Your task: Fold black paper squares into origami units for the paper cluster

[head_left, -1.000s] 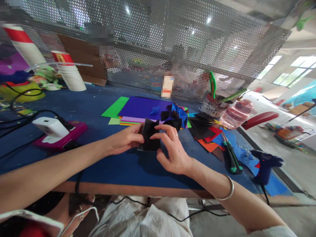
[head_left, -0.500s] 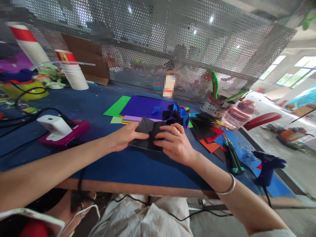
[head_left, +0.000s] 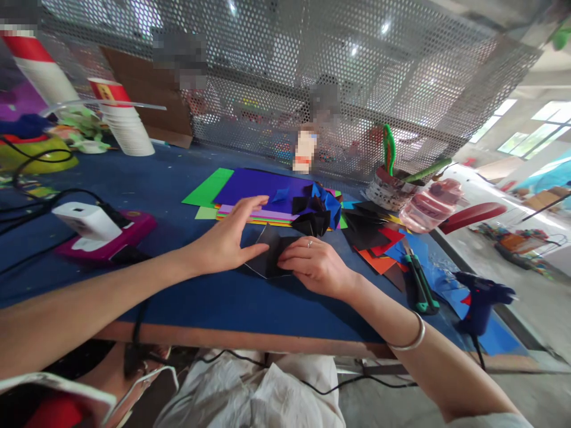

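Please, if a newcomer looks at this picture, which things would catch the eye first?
Probably first the right hand, in the middle, pinching a creased black paper, and the open left hand by its left side. Behind them, a bright purple sheet lies on coloured papers. To the right are a green-and-black cutter and a blue glue gun.

Gap between left hand [head_left: 225, 241] and right hand [head_left: 317, 267] filled by black paper [head_left: 270, 258]. Blue tabletop [head_left: 236, 306] open from there to front edge — room to pass. Leftward, power strip [head_left: 140, 229] blocks; rightward, cutter [head_left: 422, 285], glue gun [head_left: 479, 300]. Beyond — folded pieces [head_left: 330, 208], then mesh screen [head_left: 267, 77].
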### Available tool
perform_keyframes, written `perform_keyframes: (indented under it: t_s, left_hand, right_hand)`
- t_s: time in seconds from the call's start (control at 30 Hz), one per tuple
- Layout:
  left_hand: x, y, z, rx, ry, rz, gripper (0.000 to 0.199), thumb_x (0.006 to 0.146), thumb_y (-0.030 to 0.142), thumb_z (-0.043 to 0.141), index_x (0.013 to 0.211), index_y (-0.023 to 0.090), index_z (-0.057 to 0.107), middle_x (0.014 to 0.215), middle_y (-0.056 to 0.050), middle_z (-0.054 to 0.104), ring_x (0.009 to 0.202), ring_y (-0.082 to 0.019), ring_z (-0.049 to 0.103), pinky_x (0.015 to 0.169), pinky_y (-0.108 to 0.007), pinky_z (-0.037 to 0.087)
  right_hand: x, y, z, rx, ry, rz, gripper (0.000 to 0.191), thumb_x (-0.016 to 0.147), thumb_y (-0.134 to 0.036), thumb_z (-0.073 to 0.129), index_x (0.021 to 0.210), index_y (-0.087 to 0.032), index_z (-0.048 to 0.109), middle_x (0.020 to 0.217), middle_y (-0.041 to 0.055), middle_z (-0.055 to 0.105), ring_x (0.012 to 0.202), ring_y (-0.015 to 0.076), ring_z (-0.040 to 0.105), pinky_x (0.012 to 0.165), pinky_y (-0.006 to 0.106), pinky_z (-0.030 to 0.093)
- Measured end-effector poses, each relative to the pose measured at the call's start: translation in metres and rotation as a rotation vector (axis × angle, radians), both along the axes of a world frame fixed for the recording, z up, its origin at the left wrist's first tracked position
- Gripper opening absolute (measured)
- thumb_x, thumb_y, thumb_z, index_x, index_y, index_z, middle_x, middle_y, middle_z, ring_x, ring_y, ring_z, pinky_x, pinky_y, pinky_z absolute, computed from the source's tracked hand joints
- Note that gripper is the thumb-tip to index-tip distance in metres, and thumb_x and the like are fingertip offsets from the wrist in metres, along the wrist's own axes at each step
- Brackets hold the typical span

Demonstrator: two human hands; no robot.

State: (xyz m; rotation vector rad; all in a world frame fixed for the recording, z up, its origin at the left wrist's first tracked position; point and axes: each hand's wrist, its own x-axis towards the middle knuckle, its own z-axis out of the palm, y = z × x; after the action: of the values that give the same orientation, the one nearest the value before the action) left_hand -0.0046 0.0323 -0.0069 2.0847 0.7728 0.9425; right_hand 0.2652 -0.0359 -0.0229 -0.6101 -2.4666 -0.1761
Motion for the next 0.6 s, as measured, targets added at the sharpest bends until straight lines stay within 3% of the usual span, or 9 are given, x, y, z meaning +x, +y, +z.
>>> perform_keyframes:
  t_s: [0.07,0.1,0.17,0.27,0.33,0.4,0.6]
  left_hand:
    - [-0.010,-0.002,0.005,0.319,0.112,-0.168,0.074,0.093,0.037,0.085,0.160,0.030,0.056,0.167,-0.014,0.058,0.160,-0.038,0.050,0.136,-0.060,0.037]
    - [-0.016,-0.002,0.007,0.397,0.162,-0.314,0.069,0.094,0.038,0.086,0.158,0.033,0.060,0.163,-0.011,0.064,0.157,-0.037,0.054,0.136,-0.059,0.038]
    - [-0.025,-0.003,0.007,0.420,0.273,-0.445,0.071,0.093,0.035,0.090,0.159,0.036,0.062,0.163,-0.011,0.066,0.157,-0.037,0.056,0.136,-0.060,0.038]
    - [-0.031,-0.001,-0.001,0.468,0.295,-0.449,0.045,0.104,0.017,0.071,0.145,0.036,0.074,0.151,-0.007,0.077,0.153,-0.031,0.061,0.134,-0.056,0.043]
    - [-0.029,0.001,-0.008,0.561,0.220,-0.425,0.040,0.107,0.011,0.059,0.130,0.036,0.082,0.132,-0.003,0.086,0.143,-0.027,0.070,0.130,-0.050,0.047]
    - [-0.025,0.002,-0.011,0.615,0.168,-0.446,0.038,0.108,0.011,0.058,0.123,0.035,0.083,0.120,-0.002,0.089,0.129,-0.024,0.077,0.126,-0.044,0.049]
    - [-0.021,-0.004,-0.007,0.616,0.159,-0.543,0.034,0.110,0.007,0.058,0.121,0.028,0.082,0.115,-0.004,0.089,0.107,-0.019,0.082,0.115,-0.035,0.053]
  right_hand:
    - [0.002,-0.003,-0.001,-0.032,0.008,0.008,0.034,0.105,-0.006,0.052,0.108,-0.019,0.084,0.110,0.0111,0.088,0.106,0.0224,0.083,0.096,0.038,0.068]
    - [0.004,-0.005,-0.001,-0.053,0.018,0.016,0.034,0.104,-0.004,0.052,0.108,-0.017,0.084,0.110,0.0124,0.087,0.105,0.0224,0.084,0.095,0.037,0.069]
    - [0.006,-0.010,-0.001,-0.099,0.032,0.029,0.035,0.103,-0.002,0.052,0.108,-0.015,0.084,0.112,0.0142,0.087,0.105,0.0222,0.084,0.094,0.036,0.070]
    - [0.008,-0.015,-0.001,-0.157,0.038,0.045,0.036,0.103,-0.001,0.051,0.110,-0.015,0.084,0.115,0.0145,0.087,0.109,0.0227,0.084,0.096,0.036,0.071]
    - [0.009,-0.017,0.000,-0.204,0.032,0.059,0.037,0.102,0.000,0.052,0.113,-0.015,0.084,0.117,0.0147,0.087,0.113,0.0231,0.084,0.099,0.037,0.070]
    - [0.010,-0.017,0.002,-0.254,0.028,0.064,0.037,0.101,0.001,0.053,0.115,-0.015,0.083,0.119,0.0148,0.087,0.115,0.0234,0.083,0.101,0.037,0.070]
    - [0.012,-0.018,0.013,-0.441,0.060,0.061,0.035,0.097,0.000,0.060,0.115,-0.017,0.085,0.125,0.0138,0.085,0.120,0.0236,0.081,0.106,0.038,0.068]
